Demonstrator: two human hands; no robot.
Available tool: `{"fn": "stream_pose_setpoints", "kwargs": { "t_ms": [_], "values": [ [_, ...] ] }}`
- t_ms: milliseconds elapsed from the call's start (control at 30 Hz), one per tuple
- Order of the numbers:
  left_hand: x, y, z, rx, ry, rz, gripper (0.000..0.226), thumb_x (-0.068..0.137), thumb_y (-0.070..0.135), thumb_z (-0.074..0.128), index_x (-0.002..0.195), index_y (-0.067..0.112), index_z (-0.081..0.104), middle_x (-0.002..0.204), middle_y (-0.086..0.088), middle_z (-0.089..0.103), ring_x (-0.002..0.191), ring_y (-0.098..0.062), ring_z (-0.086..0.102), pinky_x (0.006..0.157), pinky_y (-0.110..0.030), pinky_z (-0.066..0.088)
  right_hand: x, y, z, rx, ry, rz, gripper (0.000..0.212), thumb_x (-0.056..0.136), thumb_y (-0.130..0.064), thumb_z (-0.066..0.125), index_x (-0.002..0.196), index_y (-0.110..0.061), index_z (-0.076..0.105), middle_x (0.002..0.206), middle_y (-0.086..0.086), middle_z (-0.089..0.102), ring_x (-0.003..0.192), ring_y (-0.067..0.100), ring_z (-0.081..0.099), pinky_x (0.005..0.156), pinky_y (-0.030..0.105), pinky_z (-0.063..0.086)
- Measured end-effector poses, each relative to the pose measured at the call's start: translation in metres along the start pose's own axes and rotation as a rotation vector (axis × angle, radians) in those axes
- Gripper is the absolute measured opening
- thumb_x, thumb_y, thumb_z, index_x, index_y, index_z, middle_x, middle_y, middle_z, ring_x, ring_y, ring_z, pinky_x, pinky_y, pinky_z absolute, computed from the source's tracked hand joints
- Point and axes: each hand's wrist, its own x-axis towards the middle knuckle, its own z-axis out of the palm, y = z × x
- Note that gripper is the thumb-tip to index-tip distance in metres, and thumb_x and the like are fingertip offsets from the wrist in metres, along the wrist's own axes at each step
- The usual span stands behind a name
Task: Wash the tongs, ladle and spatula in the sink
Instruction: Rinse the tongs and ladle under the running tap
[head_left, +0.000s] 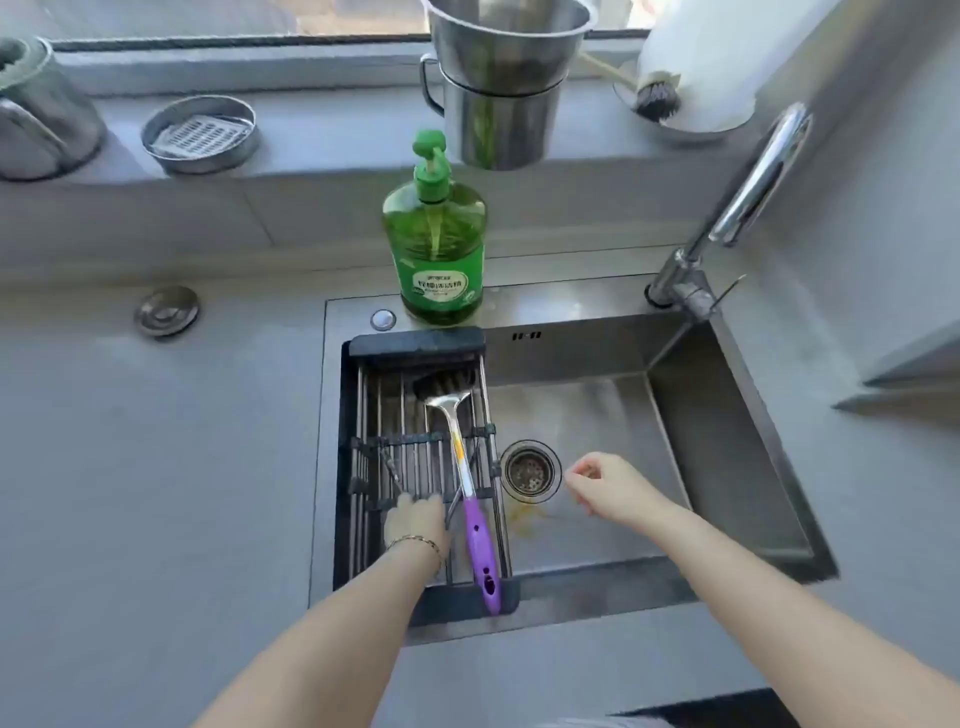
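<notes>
A spatula with a purple handle and a dark slotted head lies lengthwise on the black drain rack, which spans the left part of the steel sink. My left hand rests on the rack just left of the spatula handle. It is closed over the joint end of the metal tongs, whose two thin arms stick out past my fingers. My right hand hovers over the sink floor right of the drain, fingers loosely curled and holding nothing. No ladle is visible.
A green dish soap bottle stands on the sink's back rim. The tap arches in from the back right. Stacked steel pots, a round steel dish and a brush sit on the ledge behind. Grey counter lies to the left.
</notes>
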Motion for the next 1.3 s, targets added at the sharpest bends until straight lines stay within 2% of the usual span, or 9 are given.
{"fn": "stream_pose_setpoints", "kwargs": {
  "t_ms": [167, 400, 533, 733, 867, 1000, 1100, 1200, 1300],
  "values": [
    [0.015, -0.011, 0.007, 0.279, 0.014, 0.063, 0.028, 0.091, 0.015, 0.05, 0.12, 0.015, 0.052, 0.12, -0.004, 0.062, 0.125, -0.024, 0.039, 0.098, -0.034, 0.033, 0.004, 0.016, 0.006, -0.029, -0.028, 0.05, 0.02, 0.092, -0.015, 0.048, 0.072, -0.019, 0.049, 0.062, -0.006, 0.051, 0.05, 0.008, 0.047, 0.047, 0.014, 0.035],
    [0.009, -0.017, 0.018, 0.137, -0.038, -0.052, 0.037, 0.089, 0.046, 0.051, 0.121, 0.027, 0.058, 0.132, -0.005, 0.042, 0.124, -0.026, 0.034, 0.101, -0.034, 0.035, 0.017, 0.02, 0.005, -0.044, -0.146, -0.016, 0.022, 0.093, -0.018, 0.045, 0.071, -0.023, 0.046, 0.068, -0.006, 0.05, 0.053, 0.008, 0.048, 0.051, 0.016, 0.037],
    [0.009, -0.001, 0.022, 0.131, 0.029, -0.204, 0.033, 0.09, 0.037, 0.055, 0.119, 0.022, 0.061, 0.136, -0.005, 0.04, 0.124, -0.026, 0.033, 0.102, -0.033, 0.034, 0.028, 0.033, 0.001, -0.065, -0.213, -0.036, 0.023, 0.093, -0.017, 0.045, 0.071, -0.023, 0.047, 0.067, -0.005, 0.052, 0.053, 0.008, 0.048, 0.054, 0.017, 0.038],
    [-0.011, 0.018, -0.012, 0.326, 0.157, -0.134, 0.035, 0.094, 0.039, 0.041, 0.117, 0.019, 0.058, 0.124, -0.003, 0.054, 0.121, -0.025, 0.041, 0.098, -0.037, 0.036, 0.043, 0.052, -0.018, -0.16, -0.295, -0.091, 0.022, 0.093, -0.02, 0.047, 0.072, -0.025, 0.047, 0.067, -0.004, 0.053, 0.055, 0.01, 0.049, 0.061, 0.023, 0.042],
    [-0.032, 0.025, -0.058, 0.567, 0.093, -0.079, 0.027, 0.095, 0.024, 0.046, 0.12, 0.017, 0.052, 0.123, -0.005, 0.059, 0.116, -0.026, 0.051, 0.095, -0.038, 0.04, 0.047, 0.051, -0.038, -0.245, -0.321, -0.16, 0.022, 0.093, -0.021, 0.048, 0.071, -0.025, 0.047, 0.069, -0.007, 0.053, 0.058, 0.008, 0.051, 0.07, 0.025, 0.044],
    [-0.06, 0.037, -0.097, 0.728, -0.002, -0.161, 0.039, 0.092, 0.015, 0.05, 0.129, 0.014, 0.041, 0.127, -0.006, 0.056, 0.118, -0.026, 0.05, 0.096, -0.037, 0.043, 0.041, 0.046, -0.048, -0.29, -0.325, -0.202, 0.023, 0.091, -0.019, 0.048, 0.069, -0.026, 0.047, 0.068, -0.007, 0.054, 0.057, 0.007, 0.051, 0.064, 0.023, 0.043],
    [-0.081, 0.055, -0.12, 0.737, 0.015, -0.221, 0.036, 0.092, 0.018, 0.048, 0.128, 0.015, 0.044, 0.128, -0.004, 0.056, 0.121, -0.024, 0.047, 0.098, -0.036, 0.04, 0.034, 0.039, -0.06, -0.277, -0.312, -0.243, 0.023, 0.091, -0.02, 0.048, 0.07, -0.027, 0.048, 0.074, -0.004, 0.058, 0.057, 0.007, 0.052, 0.059, 0.019, 0.041],
    [-0.096, 0.08, -0.14, 0.731, 0.117, -0.164, 0.028, 0.092, 0.017, 0.047, 0.12, 0.017, 0.049, 0.121, -0.001, 0.059, 0.116, -0.021, 0.049, 0.096, -0.031, 0.035, 0.025, 0.035, -0.079, -0.207, -0.262, -0.251, 0.02, 0.091, -0.019, 0.049, 0.073, -0.027, 0.05, 0.074, -0.003, 0.058, 0.059, 0.008, 0.052, 0.067, 0.025, 0.047],
    [-0.097, 0.108, -0.152, 0.399, 0.251, -0.035, 0.017, 0.094, 0.022, 0.044, 0.106, 0.018, 0.054, 0.105, -0.001, 0.065, 0.1, -0.022, 0.059, 0.09, -0.031, 0.038, 0.02, 0.034, -0.106, -0.173, -0.167, -0.261, 0.013, 0.091, -0.02, 0.05, 0.079, -0.024, 0.055, 0.072, -0.007, 0.056, 0.062, 0.01, 0.054, 0.067, 0.025, 0.047]
  ]
}}
